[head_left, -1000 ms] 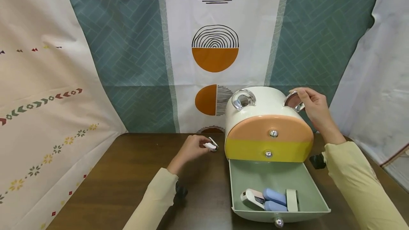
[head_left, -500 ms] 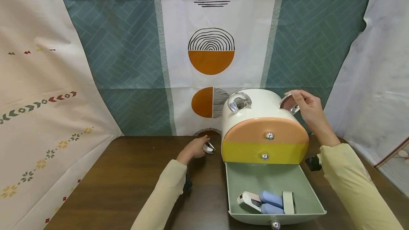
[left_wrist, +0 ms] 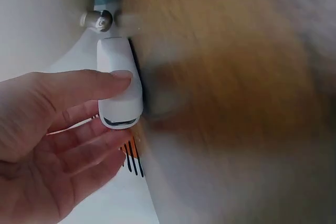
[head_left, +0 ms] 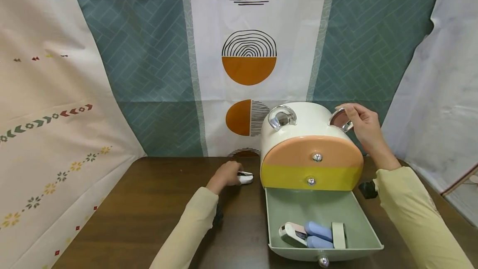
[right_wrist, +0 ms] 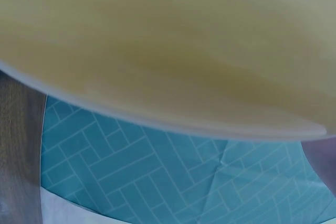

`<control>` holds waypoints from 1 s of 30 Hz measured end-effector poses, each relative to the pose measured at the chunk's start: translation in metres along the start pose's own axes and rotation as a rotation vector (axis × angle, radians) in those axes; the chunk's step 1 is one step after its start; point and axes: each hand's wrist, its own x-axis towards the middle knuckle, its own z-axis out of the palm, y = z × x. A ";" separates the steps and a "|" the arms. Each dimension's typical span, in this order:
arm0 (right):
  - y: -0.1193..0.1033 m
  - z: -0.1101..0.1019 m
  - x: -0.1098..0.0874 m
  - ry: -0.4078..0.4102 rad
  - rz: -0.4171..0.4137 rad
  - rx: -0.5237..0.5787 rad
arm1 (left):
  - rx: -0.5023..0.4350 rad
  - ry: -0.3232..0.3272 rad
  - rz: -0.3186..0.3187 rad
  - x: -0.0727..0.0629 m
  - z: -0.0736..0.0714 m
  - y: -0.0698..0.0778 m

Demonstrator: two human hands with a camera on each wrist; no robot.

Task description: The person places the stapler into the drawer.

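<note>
In the head view my left hand (head_left: pixel 226 176) holds a small white stapler (head_left: pixel 245 177) just left of the rounded cabinet (head_left: pixel 310 123). The left wrist view shows the thumb lying on top of the stapler (left_wrist: pixel 119 66), with fingers curled beneath it. My right hand (head_left: pixel 364 125) grips the right silver ear-shaped handle (head_left: pixel 341 118) on the cabinet's top. A green drawer (head_left: pixel 313 202) is pulled out at the bottom. Inside it lie a white-and-pink stapler-like item (head_left: pixel 293 234), two blue rounded items (head_left: pixel 318 231) and a pale green ring-like item (head_left: pixel 338 235).
Above the drawer are an orange front (head_left: pixel 295 152) and a yellow front (head_left: pixel 284 176), each with a silver knob. The left silver handle (head_left: pixel 282 116) stands free. Patterned cloth (head_left: pixel 153 61) hangs behind the brown table (head_left: pixel 157 202).
My left hand has turned the stapler; its two parts, spread apart a second ago, now lie closer together. My right hand keeps its grip on the handle. The drawer looks unchanged.
</note>
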 end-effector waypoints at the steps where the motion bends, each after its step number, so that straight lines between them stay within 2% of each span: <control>1: 0.000 0.000 0.000 -0.001 -0.004 0.010 | -0.007 0.000 0.000 -0.001 0.000 0.000; 5: 0.000 0.000 0.000 -0.011 -0.009 0.037 | -0.059 0.009 -0.001 -0.010 -0.001 -0.003; 8: -0.002 0.002 -0.001 -0.010 0.005 0.013 | -0.091 0.034 0.017 -0.021 -0.004 -0.005; 11: -0.002 0.002 0.000 -0.003 0.007 -0.012 | -0.114 0.071 0.059 -0.032 -0.009 -0.006; 15: 0.002 0.001 0.001 0.011 -0.008 -0.034 | -0.140 0.155 0.142 -0.047 -0.015 -0.002; 18: 0.004 0.000 0.002 0.021 -0.005 -0.043 | -0.164 0.230 0.176 -0.060 -0.022 0.004; 23: 0.002 0.000 0.001 0.012 -0.001 -0.064 | -0.245 0.311 0.190 -0.082 -0.032 0.017; 27: 0.001 0.000 0.001 0.016 -0.002 -0.036 | -0.312 0.374 0.247 -0.096 -0.038 0.029; 30: 0.002 0.000 0.002 0.012 -0.004 0.012 | -0.357 0.396 0.302 -0.103 -0.043 0.038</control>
